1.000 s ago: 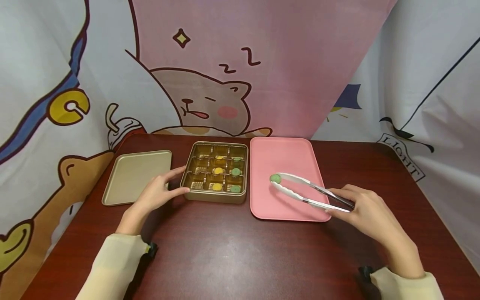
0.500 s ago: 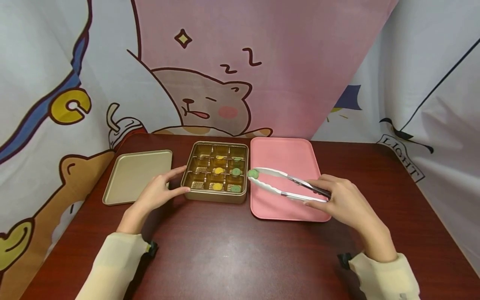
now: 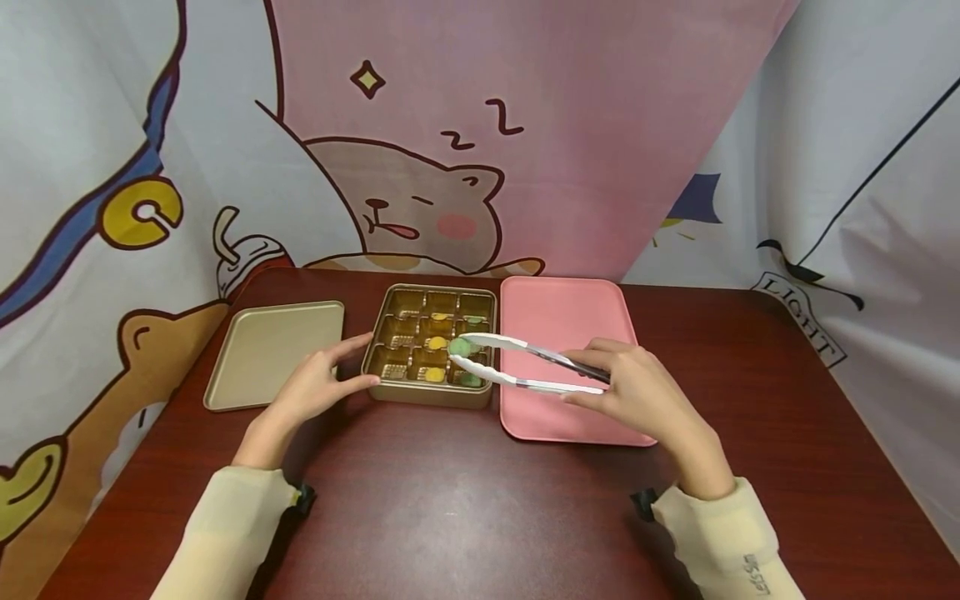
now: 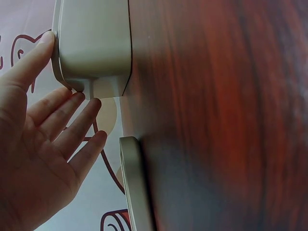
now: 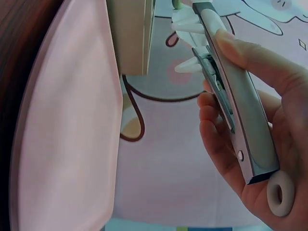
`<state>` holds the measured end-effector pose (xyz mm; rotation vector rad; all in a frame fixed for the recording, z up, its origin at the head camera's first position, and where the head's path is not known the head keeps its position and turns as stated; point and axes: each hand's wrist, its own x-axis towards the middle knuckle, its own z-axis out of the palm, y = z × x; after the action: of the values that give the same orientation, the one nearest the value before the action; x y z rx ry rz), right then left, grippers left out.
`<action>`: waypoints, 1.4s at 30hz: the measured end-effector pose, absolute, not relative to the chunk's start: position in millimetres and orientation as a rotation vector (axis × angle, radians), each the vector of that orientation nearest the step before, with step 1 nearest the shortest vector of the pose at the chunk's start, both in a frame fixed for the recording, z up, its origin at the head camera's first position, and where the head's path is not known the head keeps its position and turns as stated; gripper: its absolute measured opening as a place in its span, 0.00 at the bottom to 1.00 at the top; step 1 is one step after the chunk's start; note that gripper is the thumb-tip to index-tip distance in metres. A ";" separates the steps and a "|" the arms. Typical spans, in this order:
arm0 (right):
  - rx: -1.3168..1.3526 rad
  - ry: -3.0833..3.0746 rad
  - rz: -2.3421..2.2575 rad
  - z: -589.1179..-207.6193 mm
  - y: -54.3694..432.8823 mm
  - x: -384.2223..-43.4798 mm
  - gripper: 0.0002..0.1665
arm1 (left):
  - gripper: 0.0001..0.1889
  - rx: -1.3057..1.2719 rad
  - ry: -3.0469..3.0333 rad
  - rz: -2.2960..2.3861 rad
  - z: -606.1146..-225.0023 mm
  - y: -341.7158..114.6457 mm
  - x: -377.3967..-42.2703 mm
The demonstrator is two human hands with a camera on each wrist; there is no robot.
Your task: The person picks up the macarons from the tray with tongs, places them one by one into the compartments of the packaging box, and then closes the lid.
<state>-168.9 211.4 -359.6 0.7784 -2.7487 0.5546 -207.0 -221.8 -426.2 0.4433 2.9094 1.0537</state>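
My left hand (image 3: 313,383) touches the left side and near-left corner of a gold square tin (image 3: 431,395) with its thumb and fairly straight fingers. In the left wrist view that hand (image 4: 48,120) lies against the tin's wall (image 4: 96,43). My right hand (image 3: 637,389) grips white-tipped metal tongs (image 3: 536,352), thumb on one arm and fingers round the other, as the right wrist view shows. A round green piece (image 3: 461,347) is pinched between the tong tips, over the tin's right part. Inside the divided insert lie yellow pieces (image 3: 435,375) and green pieces (image 3: 471,380), partly hidden by the tongs.
A pink tray (image 3: 570,308) lies right of the tin, under the tongs. The gold lid (image 3: 277,342) lies flat to its left. All stand on a dark red-brown table (image 3: 450,500), with a printed cloth (image 3: 585,125) behind.
My right hand has moved left with the tongs, carrying the green piece from over the pink tray to over the tin. The left hand has stayed at the tin.
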 end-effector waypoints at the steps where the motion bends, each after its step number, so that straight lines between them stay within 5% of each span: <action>1: 0.780 -2.751 0.558 -359.9 207.9 -169.8 0.29 | 0.39 0.443 2.909 1.055 -426.2 -221.9 -206.9; 42: 0.904 -2.751 0.595 -379.2 136.8 -194.6 0.31 | 0.39 0.463 2.925 1.052 -425.3 -221.9 -206.2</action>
<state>-194.6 136.8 -379.2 0.9040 -2.7507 0.5954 -206.2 -221.9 -425.3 0.4626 2.9249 1.0518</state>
